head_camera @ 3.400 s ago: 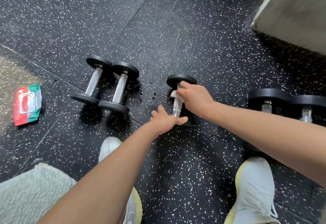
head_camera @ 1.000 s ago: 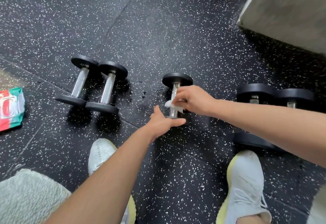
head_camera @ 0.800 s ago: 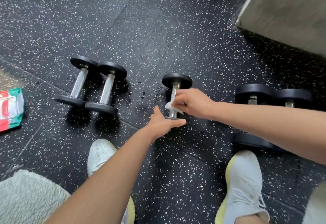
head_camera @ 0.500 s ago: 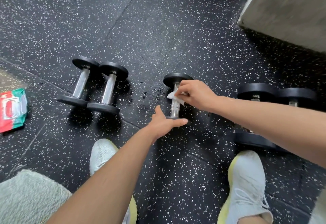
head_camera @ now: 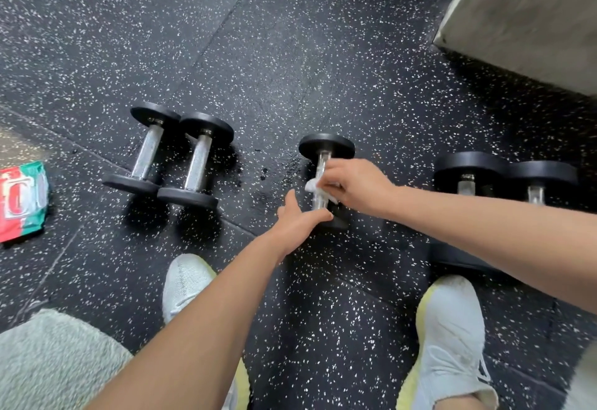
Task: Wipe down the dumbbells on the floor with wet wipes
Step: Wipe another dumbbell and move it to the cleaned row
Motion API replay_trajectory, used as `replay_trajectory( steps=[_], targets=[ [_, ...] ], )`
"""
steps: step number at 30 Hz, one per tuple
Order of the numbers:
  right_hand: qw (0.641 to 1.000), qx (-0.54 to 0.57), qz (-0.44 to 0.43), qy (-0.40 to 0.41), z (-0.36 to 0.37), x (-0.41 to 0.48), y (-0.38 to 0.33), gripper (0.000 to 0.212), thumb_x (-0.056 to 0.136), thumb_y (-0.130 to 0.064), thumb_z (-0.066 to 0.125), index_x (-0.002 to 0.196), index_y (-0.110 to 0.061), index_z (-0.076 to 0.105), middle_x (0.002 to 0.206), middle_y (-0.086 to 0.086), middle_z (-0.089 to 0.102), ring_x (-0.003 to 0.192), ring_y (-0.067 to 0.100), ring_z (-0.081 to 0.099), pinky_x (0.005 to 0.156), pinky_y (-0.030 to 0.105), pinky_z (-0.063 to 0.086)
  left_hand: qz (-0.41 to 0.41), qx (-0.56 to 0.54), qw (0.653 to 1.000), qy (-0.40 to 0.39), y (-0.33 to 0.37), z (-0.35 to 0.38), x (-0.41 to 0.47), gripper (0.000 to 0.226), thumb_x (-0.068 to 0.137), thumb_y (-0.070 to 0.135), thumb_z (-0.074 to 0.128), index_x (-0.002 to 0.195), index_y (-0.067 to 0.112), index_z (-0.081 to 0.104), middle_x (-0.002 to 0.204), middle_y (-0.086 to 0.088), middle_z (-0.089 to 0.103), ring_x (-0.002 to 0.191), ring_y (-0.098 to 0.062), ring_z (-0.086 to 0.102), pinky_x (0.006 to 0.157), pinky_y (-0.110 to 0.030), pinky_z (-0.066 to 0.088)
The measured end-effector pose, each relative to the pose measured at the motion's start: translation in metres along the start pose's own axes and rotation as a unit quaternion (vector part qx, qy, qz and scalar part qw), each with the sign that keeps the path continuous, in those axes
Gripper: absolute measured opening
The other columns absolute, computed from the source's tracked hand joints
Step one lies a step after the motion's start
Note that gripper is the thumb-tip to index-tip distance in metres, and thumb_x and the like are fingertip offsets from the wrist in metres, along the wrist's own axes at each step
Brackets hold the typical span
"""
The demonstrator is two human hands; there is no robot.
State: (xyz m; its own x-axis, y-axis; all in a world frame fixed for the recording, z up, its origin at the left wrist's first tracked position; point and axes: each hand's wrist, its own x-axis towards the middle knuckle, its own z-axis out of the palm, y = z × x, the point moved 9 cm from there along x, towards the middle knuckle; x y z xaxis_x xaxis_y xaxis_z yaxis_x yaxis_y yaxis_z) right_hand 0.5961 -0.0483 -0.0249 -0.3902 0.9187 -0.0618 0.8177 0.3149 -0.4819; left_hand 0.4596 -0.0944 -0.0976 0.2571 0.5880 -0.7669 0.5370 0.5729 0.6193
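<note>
- Head view: my right hand (head_camera: 355, 188) is pinched shut on the wipe (head_camera: 312, 186), pressing it round the middle of the handle of the centre dumbbell (head_camera: 324, 164)
- Half a second ago that hand sat higher, close under the far plate; now it has slid back down toward me — so I am stroking the wipe up and down the bar
- My left hand (head_camera: 298, 220) has not shifted: fingers together and flat, laid on the near plate to keep the dumbbell from rolling; it grips nothing
- The dumbbell lies on the floor (head_camera: 290, 54) between my shoes, its far plate bare, its near plate mostly hidden under my left hand
- By my judgement the handle is nearly covered; the plates of this one look still to be wiped
- The pair (head_camera: 168, 154) to the left and the bigger pair (head_camera: 504, 172) to the right lie well apart from my hands — untouched at this moment
- The pack (head_camera: 21, 198) lies at the far left edge, out of easy reach
</note>
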Motion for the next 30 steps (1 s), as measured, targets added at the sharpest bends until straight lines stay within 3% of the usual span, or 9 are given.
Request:
replay_trajectory(
  steps=[4,7,11,16,21,24,30],
  targets=[
    [0.996,0.005,-0.046,-0.078,0.018,-0.013,-0.014,0.008,0.091,-0.026,0.071,0.096,-0.026,0.077,0.090,-0.012,0.066,0.079,0.012,0.062,0.061,0.029,0.044,-0.010,-0.006,1.000,-0.016,-0.002,0.003,0.001,0.118,0.088,0.051,0.076,0.166,0.031,-0.010,0.175,-0.008,-0.009,0.162,-0.026,0.000,0.127,-0.055,0.008],
    [0.999,0.030,0.009,-0.016,0.002,0.003,0.007,0.008,0.090,-0.026,0.073,0.096,-0.026,0.079,0.092,-0.015,0.069,0.081,0.012,0.065,0.069,0.035,0.054,-0.010,0.002,1.000,-0.012,-0.001,0.007,-0.001,0.121,0.087,0.056,0.077,0.166,0.030,-0.011,0.175,-0.004,-0.011,0.162,-0.024,0.001,0.128,-0.053,0.009],
    [0.996,0.038,0.070,0.028,-0.011,0.003,0.024,0.008,0.089,-0.024,0.074,0.095,-0.023,0.079,0.091,-0.014,0.069,0.077,0.012,0.064,0.071,0.038,0.056,-0.010,0.027,1.000,-0.010,0.002,0.014,-0.002,0.130,0.082,0.062,0.080,0.166,0.027,-0.012,0.176,-0.004,-0.010,0.161,-0.026,0.007,0.128,-0.051,0.013],
    [0.995,0.003,-0.025,-0.098,0.021,-0.023,-0.007,0.009,0.091,-0.025,0.069,0.096,-0.027,0.075,0.094,-0.014,0.065,0.082,0.014,0.064,0.066,0.034,0.051,-0.020,0.026,0.999,-0.032,-0.002,0.011,0.002,0.140,0.072,0.067,0.085,0.165,0.031,-0.013,0.176,-0.004,-0.005,0.161,-0.025,0.009,0.128,-0.054,0.017],
    [0.999,0.011,0.032,0.022,-0.012,0.004,0.022,0.006,0.090,-0.027,0.074,0.094,-0.025,0.078,0.089,-0.016,0.064,0.073,0.009,0.058,0.066,0.026,0.045,-0.004,0.045,0.999,-0.023,0.000,0.012,-0.004,0.134,0.075,0.069,0.083,0.166,0.035,-0.010,0.175,-0.003,-0.003,0.159,-0.028,0.014,0.126,-0.053,0.020],
    [0.998,0.002,0.049,0.043,-0.018,0.006,0.031,0.007,0.089,-0.024,0.074,0.093,-0.023,0.079,0.091,-0.011,0.069,0.077,0.018,0.066,0.065,0.031,0.051,-0.007,0.050,0.998,-0.024,0.004,0.015,-0.007,0.134,0.074,0.069,0.083,0.165,0.038,-0.010,0.175,-0.003,-0.008,0.160,-0.029,0.011,0.126,-0.055,0.019],
    [0.996,-0.010,-0.048,-0.077,0.008,-0.014,0.004,0.003,0.090,-0.028,0.073,0.091,-0.028,0.075,0.094,-0.015,0.068,0.080,0.011,0.063,0.063,0.031,0.050,-0.012,0.053,0.998,-0.018,0.006,0.019,-0.010,0.135,0.074,0.067,0.084,0.165,0.038,-0.011,0.175,-0.003,-0.010,0.160,-0.031,0.013,0.125,-0.053,0.020]
  ],
)
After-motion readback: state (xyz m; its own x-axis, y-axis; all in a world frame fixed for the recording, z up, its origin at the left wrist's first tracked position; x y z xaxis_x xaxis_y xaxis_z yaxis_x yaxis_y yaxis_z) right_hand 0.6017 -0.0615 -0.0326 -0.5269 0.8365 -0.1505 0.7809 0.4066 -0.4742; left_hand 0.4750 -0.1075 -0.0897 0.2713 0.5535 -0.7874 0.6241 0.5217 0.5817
